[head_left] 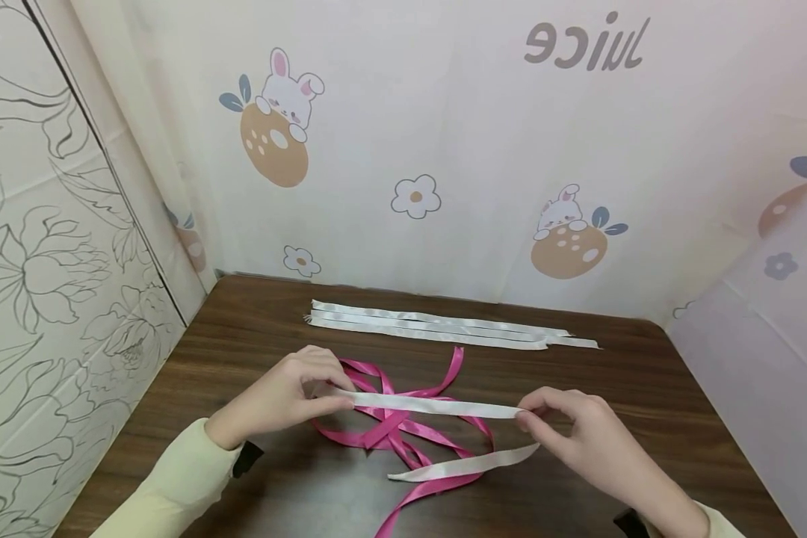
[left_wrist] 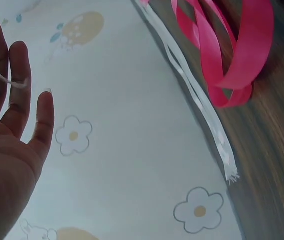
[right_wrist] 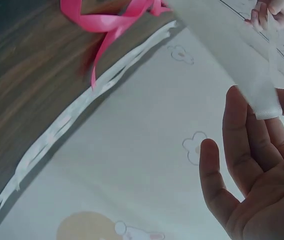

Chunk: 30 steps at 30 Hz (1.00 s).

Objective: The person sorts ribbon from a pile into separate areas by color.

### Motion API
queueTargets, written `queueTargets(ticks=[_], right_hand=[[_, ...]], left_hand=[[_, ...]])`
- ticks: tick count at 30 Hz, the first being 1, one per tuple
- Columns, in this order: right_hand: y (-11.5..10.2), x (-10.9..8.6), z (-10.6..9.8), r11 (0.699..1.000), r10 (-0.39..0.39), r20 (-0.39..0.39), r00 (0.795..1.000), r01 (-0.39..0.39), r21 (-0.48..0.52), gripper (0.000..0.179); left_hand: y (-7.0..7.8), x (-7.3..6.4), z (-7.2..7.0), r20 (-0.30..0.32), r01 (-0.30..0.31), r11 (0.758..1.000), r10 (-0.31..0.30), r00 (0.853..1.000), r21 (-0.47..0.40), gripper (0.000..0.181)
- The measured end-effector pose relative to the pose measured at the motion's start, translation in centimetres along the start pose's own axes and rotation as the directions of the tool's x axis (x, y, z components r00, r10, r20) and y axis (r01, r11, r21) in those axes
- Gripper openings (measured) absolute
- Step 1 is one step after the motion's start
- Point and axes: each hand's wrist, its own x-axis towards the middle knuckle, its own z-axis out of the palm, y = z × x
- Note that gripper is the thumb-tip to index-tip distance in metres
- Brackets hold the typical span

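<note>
My left hand (head_left: 294, 390) pinches one part of a narrow white satin ribbon (head_left: 437, 406) between thumb and fingers. At the other side, my right hand (head_left: 581, 424) pinches it too, and the stretch between them is held straight above the table. From the right hand a loose tail of white ribbon (head_left: 467, 466) droops back leftward. Under it lies a tangled pink ribbon (head_left: 403, 427) in loose loops. In the right wrist view the ribbon (right_wrist: 264, 97) shows a folded edge at the fingers. The left thumb is hidden in the left wrist view.
Several white ribbon strips (head_left: 437, 326) lie side by side near the back of the dark wooden table (head_left: 242, 310). A patterned curtain (head_left: 403, 134) hangs behind the table; a flower-print panel (head_left: 47, 269) stands at left.
</note>
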Motion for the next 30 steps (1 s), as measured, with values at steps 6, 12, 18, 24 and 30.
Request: queueTargets(ticks=[6, 12, 18, 24, 30], right_hand=[[0.4, 0.1, -0.8, 1.0, 0.003, -0.031, 1.0, -0.003, -0.015, 0.035], [0.9, 0.2, -1.4, 0.999, 0.041, -0.038, 0.998, -0.041, -0.014, 0.032], [1.1, 0.3, -1.7, 0.998, 0.057, -0.037, 0.998, -0.057, -0.014, 0.031], [1.5, 0.6, -2.1, 0.998, 0.067, -0.036, 0.997, -0.068, -0.021, 0.024], [2.7, 1.3, -3.0, 0.993, 0.088, -0.05, 0.995, -0.091, -0.074, 0.021]], left_hand=[[-0.4, -0.4, -1.0, -0.038, 0.062, 0.997, -0.063, 0.997, -0.041, 0.021], [-0.6, -0.8, -1.6, -0.052, 0.123, 0.986, -0.129, 0.99, -0.111, 0.018], [-0.7, -0.8, -2.1, -0.051, 0.186, 0.973, -0.194, 0.98, -0.134, 0.016], [-1.2, -0.8, -2.7, -0.06, 0.219, 0.967, -0.228, 0.972, -0.128, 0.014], [-2.2, -0.7, -3.6, -0.089, 0.301, 0.95, -0.309, 0.947, -0.088, 0.011]])
